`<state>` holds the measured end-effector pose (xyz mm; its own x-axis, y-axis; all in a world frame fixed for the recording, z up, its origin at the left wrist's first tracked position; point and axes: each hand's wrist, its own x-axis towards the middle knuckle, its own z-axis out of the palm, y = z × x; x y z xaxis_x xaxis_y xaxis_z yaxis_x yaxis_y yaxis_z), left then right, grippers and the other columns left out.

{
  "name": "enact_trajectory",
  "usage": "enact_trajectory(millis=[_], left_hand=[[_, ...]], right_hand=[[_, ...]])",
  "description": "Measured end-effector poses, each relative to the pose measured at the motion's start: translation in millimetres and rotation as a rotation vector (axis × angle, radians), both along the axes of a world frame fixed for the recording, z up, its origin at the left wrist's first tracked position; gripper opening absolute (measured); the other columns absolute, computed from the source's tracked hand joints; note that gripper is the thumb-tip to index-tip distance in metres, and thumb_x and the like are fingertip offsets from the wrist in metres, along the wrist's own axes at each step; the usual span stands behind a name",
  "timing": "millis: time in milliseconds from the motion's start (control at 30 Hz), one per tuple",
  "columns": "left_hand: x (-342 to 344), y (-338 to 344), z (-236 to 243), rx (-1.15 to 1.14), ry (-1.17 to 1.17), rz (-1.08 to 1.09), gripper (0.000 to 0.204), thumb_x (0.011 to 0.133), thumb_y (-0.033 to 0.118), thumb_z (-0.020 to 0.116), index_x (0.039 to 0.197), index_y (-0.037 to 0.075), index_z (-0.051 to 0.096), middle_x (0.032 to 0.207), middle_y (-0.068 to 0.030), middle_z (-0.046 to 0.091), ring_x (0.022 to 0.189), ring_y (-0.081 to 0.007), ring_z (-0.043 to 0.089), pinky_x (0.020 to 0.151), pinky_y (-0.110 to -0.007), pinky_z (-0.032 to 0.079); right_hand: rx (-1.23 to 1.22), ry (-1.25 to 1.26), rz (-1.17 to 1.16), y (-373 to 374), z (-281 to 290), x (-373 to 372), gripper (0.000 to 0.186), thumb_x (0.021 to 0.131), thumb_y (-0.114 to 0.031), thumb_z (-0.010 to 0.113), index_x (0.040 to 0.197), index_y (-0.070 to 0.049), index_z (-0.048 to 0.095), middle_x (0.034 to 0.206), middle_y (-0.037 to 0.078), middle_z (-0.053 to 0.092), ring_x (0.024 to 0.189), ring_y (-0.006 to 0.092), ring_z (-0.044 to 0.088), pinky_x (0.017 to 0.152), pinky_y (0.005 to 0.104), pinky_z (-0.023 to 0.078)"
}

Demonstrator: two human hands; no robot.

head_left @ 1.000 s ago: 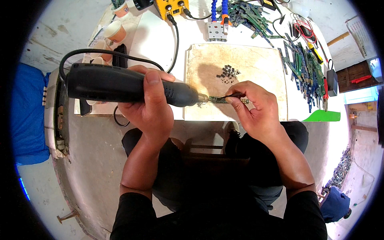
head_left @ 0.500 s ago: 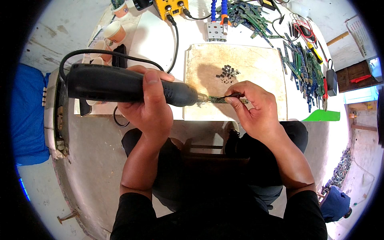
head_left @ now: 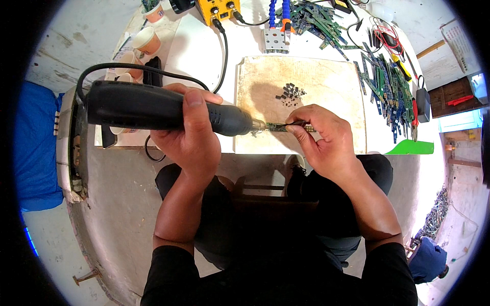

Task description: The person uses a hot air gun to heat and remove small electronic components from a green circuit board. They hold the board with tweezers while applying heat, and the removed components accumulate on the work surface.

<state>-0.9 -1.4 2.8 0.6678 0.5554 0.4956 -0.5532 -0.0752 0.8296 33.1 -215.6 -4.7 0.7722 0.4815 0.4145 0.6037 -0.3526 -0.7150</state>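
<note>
My left hand (head_left: pixel 191 135) grips a black hot-air gun (head_left: pixel 135 104), its metal nozzle (head_left: pixel 258 125) pointing right at a narrow green circuit board strip (head_left: pixel 275 127) lying on a stained tan board (head_left: pixel 332 76). My right hand (head_left: pixel 324 137) pinches thin dark tweezers (head_left: pixel 298 122) over that strip, close by the nozzle. Just above, a small pile of loose black chips and components (head_left: pixel 290 94) rests on the tan board.
A yellow station (head_left: pixel 217 9) with black cables, a perforated metal block with blue hoses (head_left: pixel 275 40), green board strips (head_left: pixel 383 92) in piles, pliers, and paper cups (head_left: pixel 146 42) stand on the white table (head_left: pixel 199 48). A blue cover (head_left: pixel 35 148) hangs at far left.
My right hand has shifted very slightly left along the strip with the tweezers. The hot-air gun stays almost in the same place.
</note>
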Motion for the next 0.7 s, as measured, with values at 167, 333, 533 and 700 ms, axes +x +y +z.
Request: enact_trajectory(millis=[167, 333, 533, 700], left_hand=[[-0.8, -0.9, 0.6, 0.002, 0.016, -0.007, 0.012, 0.094, 0.012, 0.060, 0.088, 0.002, 0.059, 0.073, -0.0074, 0.068, 0.068, -0.0116, 0.065, 0.070, -0.023, 0.052], [-0.3, 1.5, -2.3, 0.016, 0.018, -0.016, 0.013, 0.095, 0.012, 0.060, 0.087, 0.002, 0.059, 0.073, -0.0073, 0.068, 0.067, -0.0107, 0.065, 0.069, -0.022, 0.052], [0.9, 0.7, -2.5, 0.008, 0.014, 0.004, 0.012, 0.094, 0.012, 0.061, 0.088, 0.002, 0.059, 0.072, -0.0067, 0.068, 0.065, -0.0100, 0.064, 0.067, -0.021, 0.051], [1.4, -0.1, -3.0, 0.005, 0.002, 0.003, 0.011, 0.094, 0.013, 0.061, 0.090, 0.002, 0.058, 0.072, -0.0065, 0.068, 0.063, -0.0092, 0.063, 0.066, -0.020, 0.050]], right_hand=[[0.000, -0.004, 0.000, 0.5, 1.1, -0.8, 0.011, 0.083, 0.001, 0.071, 0.093, 0.000, 0.065, 0.086, 0.015, 0.067, 0.079, 0.0320, 0.067, 0.069, 0.0361, 0.053], [-0.003, -0.016, 0.010, 0.4, 1.1, -0.3, 0.011, 0.083, 0.000, 0.071, 0.093, 0.000, 0.066, 0.087, 0.014, 0.067, 0.079, 0.0314, 0.067, 0.070, 0.0360, 0.054], [-0.008, -0.012, 0.008, -0.3, 2.0, -0.9, 0.011, 0.083, -0.001, 0.071, 0.093, -0.001, 0.066, 0.087, 0.015, 0.067, 0.080, 0.0325, 0.067, 0.070, 0.0366, 0.054], [0.006, -0.011, 0.008, -0.4, 1.1, -0.7, 0.011, 0.083, 0.000, 0.071, 0.093, -0.001, 0.066, 0.086, 0.015, 0.067, 0.079, 0.0332, 0.067, 0.070, 0.0365, 0.053]])
